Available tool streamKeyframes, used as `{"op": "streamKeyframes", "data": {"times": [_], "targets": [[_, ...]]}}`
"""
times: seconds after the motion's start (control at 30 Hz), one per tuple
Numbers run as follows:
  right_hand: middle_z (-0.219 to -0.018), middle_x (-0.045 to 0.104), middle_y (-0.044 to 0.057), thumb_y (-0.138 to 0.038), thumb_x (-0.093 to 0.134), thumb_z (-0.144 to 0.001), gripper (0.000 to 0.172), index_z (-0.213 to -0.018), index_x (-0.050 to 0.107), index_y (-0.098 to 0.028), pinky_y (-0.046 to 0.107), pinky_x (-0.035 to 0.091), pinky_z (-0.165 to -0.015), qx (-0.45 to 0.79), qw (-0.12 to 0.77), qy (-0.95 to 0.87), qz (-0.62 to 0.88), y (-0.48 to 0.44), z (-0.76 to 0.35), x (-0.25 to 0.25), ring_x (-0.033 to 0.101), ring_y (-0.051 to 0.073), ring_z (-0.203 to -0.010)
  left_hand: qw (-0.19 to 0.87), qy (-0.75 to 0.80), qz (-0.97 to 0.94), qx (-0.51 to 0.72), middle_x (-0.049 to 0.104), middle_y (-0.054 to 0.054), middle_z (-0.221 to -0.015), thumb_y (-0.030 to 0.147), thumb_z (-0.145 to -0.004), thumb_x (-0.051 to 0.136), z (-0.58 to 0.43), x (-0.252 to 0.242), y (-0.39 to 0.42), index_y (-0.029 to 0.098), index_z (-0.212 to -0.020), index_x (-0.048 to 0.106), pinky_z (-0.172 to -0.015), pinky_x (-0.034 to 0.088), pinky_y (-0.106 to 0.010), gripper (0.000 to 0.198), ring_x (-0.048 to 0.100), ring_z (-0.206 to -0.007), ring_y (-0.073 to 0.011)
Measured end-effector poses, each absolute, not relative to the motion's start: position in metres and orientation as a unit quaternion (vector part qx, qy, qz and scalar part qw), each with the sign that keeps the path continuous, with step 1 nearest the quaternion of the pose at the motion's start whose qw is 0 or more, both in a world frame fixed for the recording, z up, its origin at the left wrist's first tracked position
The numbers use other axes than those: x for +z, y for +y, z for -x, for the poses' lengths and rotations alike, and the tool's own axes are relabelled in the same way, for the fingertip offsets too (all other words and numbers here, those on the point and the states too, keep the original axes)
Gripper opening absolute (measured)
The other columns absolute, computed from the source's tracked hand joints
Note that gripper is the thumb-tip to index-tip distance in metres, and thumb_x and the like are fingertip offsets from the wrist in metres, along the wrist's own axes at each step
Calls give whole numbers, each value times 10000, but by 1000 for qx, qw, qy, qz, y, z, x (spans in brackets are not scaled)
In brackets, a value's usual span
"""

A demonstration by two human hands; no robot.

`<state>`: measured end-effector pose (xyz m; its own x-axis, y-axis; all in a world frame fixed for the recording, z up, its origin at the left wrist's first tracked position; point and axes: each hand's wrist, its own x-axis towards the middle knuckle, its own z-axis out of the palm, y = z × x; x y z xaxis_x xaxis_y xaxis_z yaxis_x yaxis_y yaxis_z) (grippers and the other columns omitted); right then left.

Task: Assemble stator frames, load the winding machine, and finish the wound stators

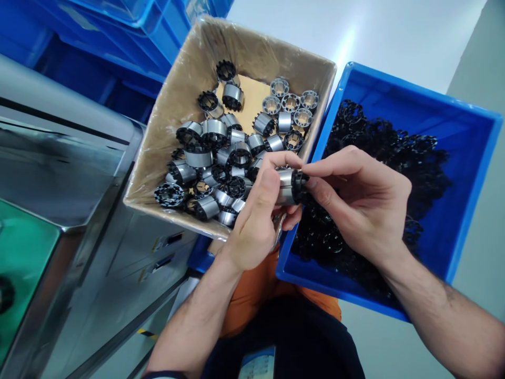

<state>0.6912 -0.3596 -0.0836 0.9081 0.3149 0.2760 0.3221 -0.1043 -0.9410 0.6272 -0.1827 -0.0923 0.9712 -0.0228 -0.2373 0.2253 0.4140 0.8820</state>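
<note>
My left hand (pixel 256 218) is wrapped round a silver stator core (pixel 285 187), a short slotted metal cylinder lying on its side above the near right corner of the box. On its right end sits a black toothed plastic ring (pixel 300 185). My right hand (pixel 355 197) pinches this ring between thumb and forefinger; its other fingers are curled. Behind my left hand, the plastic-lined cardboard box (pixel 158 126) holds many similar cores, most with black toothed ends. Below my right hand is a blue bin (pixel 471 152) with a heap of loose black plastic rings (pixel 394 152).
A steel machine cabinet (pixel 130 252) stands at the left, with a green surface (pixel 23 263) beside it. Blue crates (pixel 130 37) are at the back left. A white surface (pixel 307 26) lies behind the box and bin. The bin's rim touches or nearly touches the box.
</note>
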Motion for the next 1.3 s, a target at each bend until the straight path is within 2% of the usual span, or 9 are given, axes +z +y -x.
{"op": "streamKeyframes", "data": {"times": [0.37, 0.53, 0.6, 0.7, 0.83, 0.93, 1.03, 1.17, 1.3], "targets": [[-1128, 823, 33, -190, 893, -1070, 224, -1160, 951, -386, 426, 717, -847, -93, 621, -233, 742, -348, -676, -84, 790, 233, -1010, 827, 33, -556, -78, 707, -16, -1018, 724, -1165, 777, -625, -97, -180, 389, -1556, 696, -643, 593, -348, 521, 632, -732, -181], [-1254, 872, 56, -302, 774, -1172, 277, -1402, 913, -370, 481, 727, -1056, -9, 589, -283, 757, -364, -702, -89, 830, 263, -1140, 739, 50, -668, 68, 711, -9, -1059, 655, -1099, 916, -635, -96, -169, 317, -1330, 686, -704, 592, -340, 469, 641, -778, -161], [-1287, 868, 83, -300, 769, -1150, 299, -1428, 879, -322, 524, 709, -1115, -26, 508, -244, 826, -383, -726, -99, 825, 294, -1155, 647, 53, -753, 113, 722, -27, -1114, 712, -1079, 923, -650, -89, -148, 307, -1315, 666, -847, 633, -406, 534, 703, -897, -208], [-1577, 771, 213, -293, 882, -1056, 523, -1565, 786, -219, 679, 620, -1296, -26, 297, -169, 939, -408, -758, -120, 729, 443, -1455, 457, 59, -878, 132, 750, -105, -1237, 782, -1112, 818, -691, -79, -109, 283, -1269, 673, -1185, 579, -606, 542, 739, -1190, -364], [-1988, 352, 349, -309, 1094, -892, 1025, -1778, 601, -165, 813, 586, -1306, 66, 128, -150, 978, -413, -770, -141, 465, 635, -1729, 291, 52, -952, 78, 737, -102, -1319, 809, -1006, 909, -763, -81, -77, 269, -1173, 713, -1443, 324, -747, 598, 532, -1565, -474], [-1893, 446, 355, -283, 1031, -964, 829, -1693, 654, -171, 766, 653, -1195, 69, 86, -129, 986, -406, -768, -142, 553, 614, -1619, 236, -8, -972, 14, 769, -56, -1302, 755, -1044, 859, -809, -92, -80, 284, -1162, 765, -1430, 318, -748, 494, 551, -1533, -414], [-1694, 590, 324, -342, 919, -1076, 644, -1650, 677, -179, 741, 665, -1134, 62, 73, -89, 991, -405, -768, -140, 617, 572, -1503, 164, -43, -984, -62, 852, -28, -1255, 466, -1051, 809, -837, -101, -94, 333, -1226, 834, -1363, 432, -702, 222, 695, -1371, -363], [-1660, 599, 320, -287, 803, -1118, 528, -1615, 690, -148, 652, 682, -1089, 84, 52, -116, 988, -409, -770, -139, 609, 538, -1479, 131, -28, -987, -90, 893, -64, -1195, 220, -915, 843, -852, -102, -104, 303, -1222, 909, -1265, 566, -614, 325, 785, -1333, -394], [-1634, 616, 284, -233, 655, -1150, 404, -1543, 738, -193, 546, 689, -973, 100, 40, -139, 984, -406, -767, -140, 577, 523, -1492, 215, 6, -976, -20, 850, -85, -1106, 190, -909, 890, -837, -87, -102, 246, -1113, 932, -1374, 496, -649, 216, 767, -1389, -427]]}}
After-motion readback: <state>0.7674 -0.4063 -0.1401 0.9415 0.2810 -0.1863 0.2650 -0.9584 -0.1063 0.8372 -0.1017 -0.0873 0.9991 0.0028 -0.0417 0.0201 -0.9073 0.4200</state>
